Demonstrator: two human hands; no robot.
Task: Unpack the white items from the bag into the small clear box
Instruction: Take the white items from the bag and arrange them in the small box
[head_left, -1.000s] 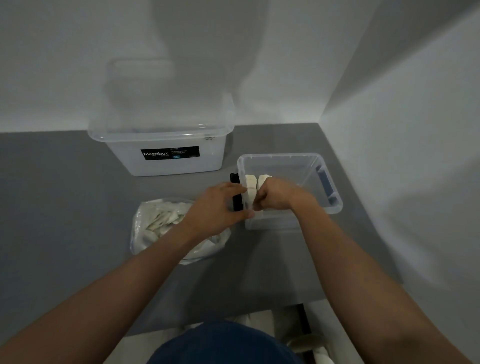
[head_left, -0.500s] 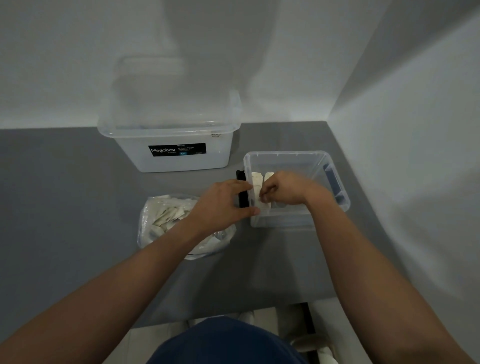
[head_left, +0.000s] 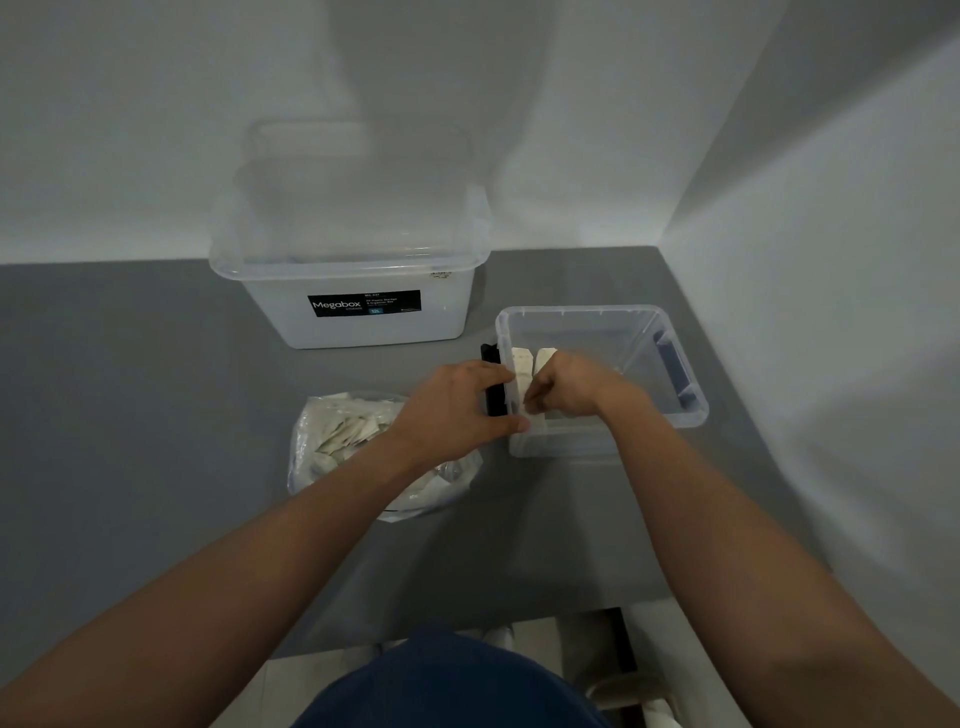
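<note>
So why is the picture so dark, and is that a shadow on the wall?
Head view: dim light leaves the table flat grey; yes, a big soft shadow lies on the back wall above the big box; the wide lens stretches things near the edges; no harsh glare.

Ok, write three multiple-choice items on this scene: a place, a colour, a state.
1. Where does the bag lie, relative to the small clear box?
A. inside it
B. left of it, on the table
C. behind it

2. What colour is the label on the large box?
A. black
B. red
C. yellow

3. How is the small clear box?
A. lidded
B. on its side
C. upright, no lid

Key: B, the bag sits left of the box; A, the label is black; C, the right hand reaches in through the open top to the white items.
</note>
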